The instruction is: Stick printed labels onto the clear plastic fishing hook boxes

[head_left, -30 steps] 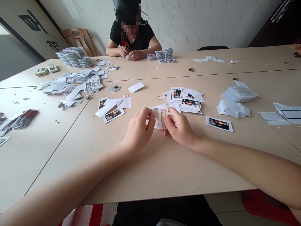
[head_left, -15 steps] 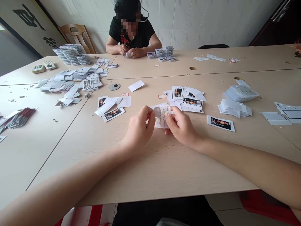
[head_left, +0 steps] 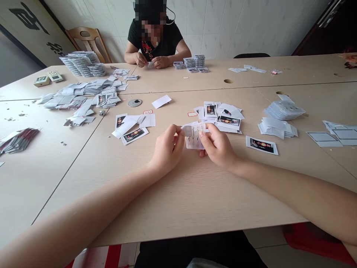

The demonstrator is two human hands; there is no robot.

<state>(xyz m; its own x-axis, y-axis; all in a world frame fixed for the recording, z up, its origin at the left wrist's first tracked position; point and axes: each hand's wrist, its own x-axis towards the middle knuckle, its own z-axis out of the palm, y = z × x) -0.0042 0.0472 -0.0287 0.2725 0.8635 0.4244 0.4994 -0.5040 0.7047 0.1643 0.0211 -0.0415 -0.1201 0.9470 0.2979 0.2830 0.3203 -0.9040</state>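
A small translucent plastic bag (head_left: 193, 137) with faint print is held up between my two hands, just above the table. My left hand (head_left: 169, 147) pinches its upper left corner between thumb and bent fingers. On the other side, my right hand (head_left: 219, 145) grips the right edge, thumb in front and fingers behind. Just beyond my right hand lies a loose pile of white and black printed cards (head_left: 223, 117). Left of my hands is a smaller group of cards (head_left: 134, 128). A single black-faced card (head_left: 262, 145) rests to the right.
Across the table (head_left: 156, 212) a person (head_left: 154, 41) handles a small item, beside stacked packs (head_left: 195, 63). Heaped packets (head_left: 89, 89) and a tall stack (head_left: 82, 63) lie at left. Clear bags (head_left: 284, 109) and white slips (head_left: 277, 127) are at right. A metal disc (head_left: 134, 102) sits mid-table.
The plastic bag has shifted slightly right and tilted in my hands, and its top left corner is now drawn toward my left fingers. Both hands keep their hold.
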